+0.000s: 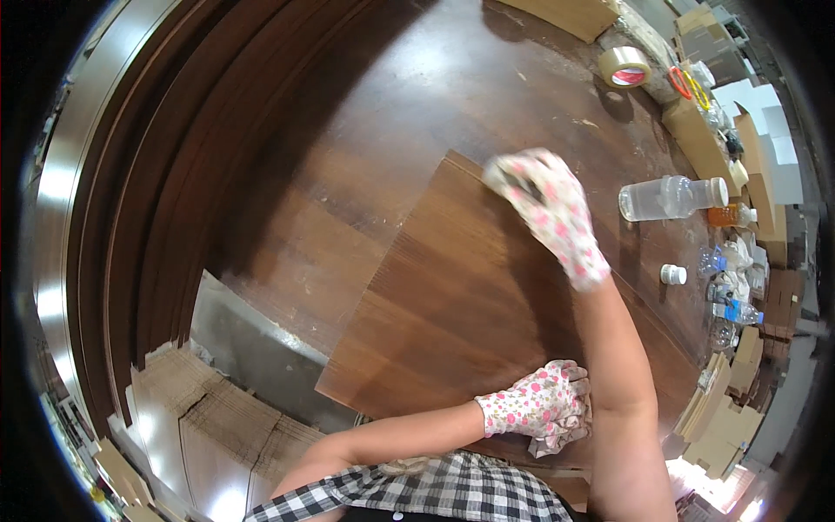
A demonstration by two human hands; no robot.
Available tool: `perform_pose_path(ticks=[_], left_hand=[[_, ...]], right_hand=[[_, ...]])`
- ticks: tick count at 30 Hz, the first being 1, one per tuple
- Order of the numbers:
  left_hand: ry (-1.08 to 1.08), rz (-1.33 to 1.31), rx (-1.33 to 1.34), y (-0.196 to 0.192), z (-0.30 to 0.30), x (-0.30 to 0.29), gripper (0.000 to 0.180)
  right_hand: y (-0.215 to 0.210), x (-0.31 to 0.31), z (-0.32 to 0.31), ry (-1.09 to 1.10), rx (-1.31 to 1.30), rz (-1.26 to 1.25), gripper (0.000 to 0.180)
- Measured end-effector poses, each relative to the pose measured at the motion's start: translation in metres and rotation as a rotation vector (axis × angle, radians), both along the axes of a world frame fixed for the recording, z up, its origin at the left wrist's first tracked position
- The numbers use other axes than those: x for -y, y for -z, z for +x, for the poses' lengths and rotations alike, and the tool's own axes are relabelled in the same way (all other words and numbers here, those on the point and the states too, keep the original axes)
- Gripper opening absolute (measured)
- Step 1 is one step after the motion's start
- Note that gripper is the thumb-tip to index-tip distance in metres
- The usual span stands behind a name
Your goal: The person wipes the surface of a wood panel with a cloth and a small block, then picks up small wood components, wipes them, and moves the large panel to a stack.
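A flat brown wood-grain board (426, 304) lies at a slant on a larger dark brown tabletop (296, 261). Both my hands wear white gloves with a pink floral print. My right hand (546, 204) is at the board's far edge, its fingers bent and slightly blurred. A dark patch shows at its fingers; whether that is a held thing or dirt is unclear. Lower down, near the board's close edge, my left hand (541, 405) has curled fingers, partly beside my right forearm. Greyish folds show under it, and what it holds, if anything, is hidden.
Tall stacked dark brown panels (174, 174) rise along the left, with more brown boards (217, 418) below them. On the right stand a clear bottle (665, 198), a white cap (673, 275), a tape roll (624, 67), scissors (687, 85) and several small bottles beside cardboard pieces (722, 435).
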State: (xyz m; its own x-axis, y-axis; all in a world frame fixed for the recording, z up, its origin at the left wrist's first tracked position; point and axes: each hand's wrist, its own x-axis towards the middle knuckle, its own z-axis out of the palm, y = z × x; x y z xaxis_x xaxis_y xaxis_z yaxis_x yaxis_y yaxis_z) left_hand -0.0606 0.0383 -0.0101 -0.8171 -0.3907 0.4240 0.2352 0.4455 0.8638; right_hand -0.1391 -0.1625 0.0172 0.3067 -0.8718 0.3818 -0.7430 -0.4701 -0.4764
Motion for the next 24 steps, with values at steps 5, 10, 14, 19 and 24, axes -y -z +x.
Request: perform_pose_path(ticks=[5, 10, 14, 19, 24], left_hand=[[-0.042, -0.034, 0.032, 0.004, 0.004, -0.004, 0.035], [0.065, -0.014, 0.17, -0.011, 0.003, 0.003, 0.032], [0.16, 0.053, 0.3, -0.006, 0.01, 0.004, 0.036], [0.072, -0.064, 0.122, -0.008, 0.01, 0.012, 0.03], [0.197, -0.117, 0.195, -0.023, -0.001, 0.021, 0.03]], right_hand=[[0.0, -0.067, -0.076, 0.213, 0.407, 0.303, 0.021], [0.002, -0.002, 0.011, 0.081, 0.032, -0.052, 0.019], [0.012, 0.01, 0.035, 0.106, 0.085, -0.092, 0.022], [-0.006, -0.112, -0.102, 0.456, -0.047, 0.072, 0.014], [-0.012, -0.129, -0.115, 0.589, -0.003, 0.158, 0.012]])
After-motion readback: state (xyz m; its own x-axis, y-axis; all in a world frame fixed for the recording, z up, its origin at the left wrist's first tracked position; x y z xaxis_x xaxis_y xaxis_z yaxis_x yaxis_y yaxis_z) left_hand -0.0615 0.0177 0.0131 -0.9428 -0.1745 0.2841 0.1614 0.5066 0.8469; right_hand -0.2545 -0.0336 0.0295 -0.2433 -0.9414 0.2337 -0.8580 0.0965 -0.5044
